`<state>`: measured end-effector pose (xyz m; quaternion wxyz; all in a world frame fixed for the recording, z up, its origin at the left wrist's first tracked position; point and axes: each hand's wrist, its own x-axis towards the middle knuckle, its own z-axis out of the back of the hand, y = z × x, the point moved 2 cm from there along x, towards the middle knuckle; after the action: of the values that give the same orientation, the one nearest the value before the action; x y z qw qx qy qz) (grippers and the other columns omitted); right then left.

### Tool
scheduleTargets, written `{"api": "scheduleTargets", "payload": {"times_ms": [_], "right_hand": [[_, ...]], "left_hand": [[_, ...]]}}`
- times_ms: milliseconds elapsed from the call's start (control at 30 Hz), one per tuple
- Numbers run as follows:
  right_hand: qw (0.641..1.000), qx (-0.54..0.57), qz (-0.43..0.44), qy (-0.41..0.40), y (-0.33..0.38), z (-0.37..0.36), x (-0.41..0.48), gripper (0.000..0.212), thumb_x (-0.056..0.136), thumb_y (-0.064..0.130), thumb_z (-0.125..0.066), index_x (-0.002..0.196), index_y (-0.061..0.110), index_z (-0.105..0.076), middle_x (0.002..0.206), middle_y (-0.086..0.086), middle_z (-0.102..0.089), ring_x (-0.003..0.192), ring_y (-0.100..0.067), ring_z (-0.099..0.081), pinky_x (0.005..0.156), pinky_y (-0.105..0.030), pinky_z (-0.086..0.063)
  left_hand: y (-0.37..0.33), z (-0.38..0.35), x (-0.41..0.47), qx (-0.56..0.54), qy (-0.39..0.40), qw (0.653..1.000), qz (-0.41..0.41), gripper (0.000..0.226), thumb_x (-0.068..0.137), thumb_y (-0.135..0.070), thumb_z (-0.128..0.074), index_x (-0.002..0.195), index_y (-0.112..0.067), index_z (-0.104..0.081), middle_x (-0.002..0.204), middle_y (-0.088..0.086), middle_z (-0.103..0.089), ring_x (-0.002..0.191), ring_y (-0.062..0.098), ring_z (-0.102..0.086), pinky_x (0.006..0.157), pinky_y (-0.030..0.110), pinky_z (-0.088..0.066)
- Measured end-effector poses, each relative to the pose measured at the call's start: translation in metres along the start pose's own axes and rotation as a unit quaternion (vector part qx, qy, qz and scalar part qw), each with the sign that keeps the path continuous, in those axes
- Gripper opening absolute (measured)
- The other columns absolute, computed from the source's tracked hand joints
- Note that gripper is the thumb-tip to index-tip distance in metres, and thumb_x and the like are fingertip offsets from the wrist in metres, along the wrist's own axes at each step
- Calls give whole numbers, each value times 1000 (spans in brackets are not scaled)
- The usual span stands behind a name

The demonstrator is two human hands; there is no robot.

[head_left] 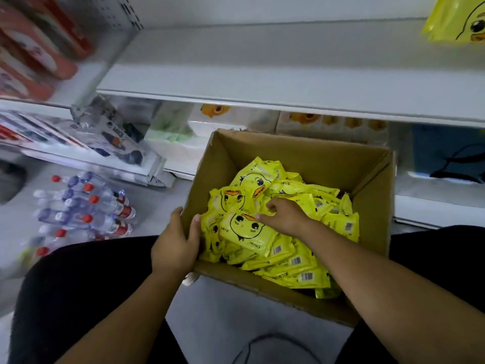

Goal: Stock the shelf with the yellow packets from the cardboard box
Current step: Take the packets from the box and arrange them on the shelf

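- Gripping the left wall of the cardboard box near its front corner, the left hand has its thumb inside the box and its fingers wrapped round the outside.
- The right hand is inside the box on top of the pile, with its fingers curled down and its thumb lying on a duck-face packet. I cannot tell whether it actually has hold of one.
- The yellow packets lie in a loose heap in the box at the centre of the frame, some with the duck face up and some with the barcode up.
- The box sits on the floor, between the person's dark-clad legs, in front of the shelving.
- The white shelf runs across the top of the frame, and a lone yellow packet stands on it at the upper right.
- Water bottles with red caps lie bundled on the floor at the left.
- White packs with duck prints fill the lower shelf behind the box.
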<state>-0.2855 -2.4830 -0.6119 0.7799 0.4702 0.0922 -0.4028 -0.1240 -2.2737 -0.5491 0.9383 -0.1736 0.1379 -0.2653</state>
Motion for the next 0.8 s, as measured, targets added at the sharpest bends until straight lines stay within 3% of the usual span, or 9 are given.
{"api": "scheduleTargets", "payload": {"times_ms": [133, 233, 333, 467, 567, 600, 700, 800], "right_hand": [[996, -67, -15, 60, -2, -24, 11, 76, 88, 56, -67, 140, 5, -48, 143, -14, -52, 130, -30, -50, 97, -33, -44], [991, -121, -17, 62, -1, -37, 19, 75, 82, 57, -74, 134, 5, -54, 135, -15, -55, 124, -31, -52, 97, -36, -46], [993, -101, -26, 56, 3, -33, 24, 70, 76, 49, -83, 128, 7, -62, 131, -12, -61, 121, -29, -56, 92, -32, -47], [985, -141, -44, 89, 4, -10, 23, 58, 75, 50, -84, 113, 9, -69, 110, -6, -65, 109, -26, -60, 77, -27, -44], [964, -206, -66, 156, 1, -4, 12, 45, 79, 57, -77, 92, 16, -61, 92, 1, -56, 101, -26, -55, 64, -25, -37], [959, -216, -69, 172, 0, -5, 8, 47, 81, 57, -75, 94, 15, -60, 93, 1, -54, 102, -26, -54, 66, -26, -38], [955, -230, -56, 177, 1, -13, -2, 66, 83, 55, -74, 125, 8, -56, 126, -9, -58, 118, -29, -54, 83, -29, -42], [951, -246, -49, 178, 5, -23, -15, 67, 83, 56, -73, 125, 8, -56, 128, -11, -57, 120, -29, -55, 85, -29, -43]], "left_hand": [[5, 1, 6, -14, 4, 1000, -4, 51, 103, -59, -37, 138, -24, -47, 115, 16, -71, 108, 42, -65, 80, 43, -48], [8, 0, 10, -11, 6, 1000, -14, 45, 103, -60, -36, 127, -24, -50, 105, 13, -71, 100, 41, -66, 75, 42, -49], [11, -2, 12, -1, 7, 1000, -12, 44, 103, -61, -35, 122, -24, -50, 100, 10, -70, 95, 39, -65, 73, 41, -48], [12, -3, 13, 11, 15, 1000, -5, 45, 101, -63, -37, 118, -23, -50, 95, 5, -69, 91, 36, -66, 70, 40, -48], [12, -4, 12, 1, 18, 1000, -2, 45, 99, -65, -42, 116, -24, -51, 94, 3, -70, 90, 34, -67, 70, 41, -51], [11, -4, 12, -1, 17, 1000, -5, 45, 99, -65, -43, 116, -24, -51, 93, 2, -71, 90, 33, -67, 70, 40, -51], [11, -3, 12, -4, 19, 1000, -9, 45, 99, -63, -44, 118, -24, -51, 96, 2, -71, 91, 33, -67, 67, 37, -48], [11, -3, 12, -6, 22, 1000, -7, 47, 99, -65, -43, 119, -24, -51, 98, 3, -72, 94, 33, -67, 73, 41, -52]]}}
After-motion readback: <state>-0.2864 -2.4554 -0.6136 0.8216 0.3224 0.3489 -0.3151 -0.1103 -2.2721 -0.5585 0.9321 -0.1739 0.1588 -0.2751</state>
